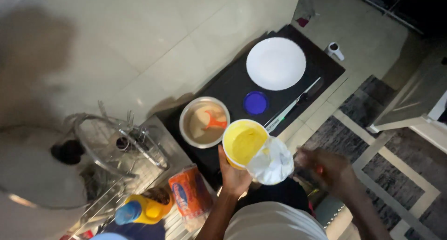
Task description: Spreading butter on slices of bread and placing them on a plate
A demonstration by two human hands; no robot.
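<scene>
on the left a wire rack (118,142) stands by an orange can (190,193). farther right, a metal bowl (204,122) holds pale mix and an orange scoop (215,122). your left hand (234,174) has its fingers clamped on the yellow tub (244,143), upright, yellow spread inside, foil lid (272,163) peeled right. your right hand (331,171) is near, just right of it; blurred, so i cannot tell its fingers. a white plate (275,63) lies far on the table (233,88).

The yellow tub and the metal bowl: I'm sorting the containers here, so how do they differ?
The yellow tub is held up in the left hand, while the metal bowl rests on the dark surface. The yellow tub is bright yellow plastic with a white foil seal peeled back; the metal bowl is shiny grey with no cover. The metal bowl holds an orange utensil; the yellow tub shows none. Both are round and open-topped.
</scene>
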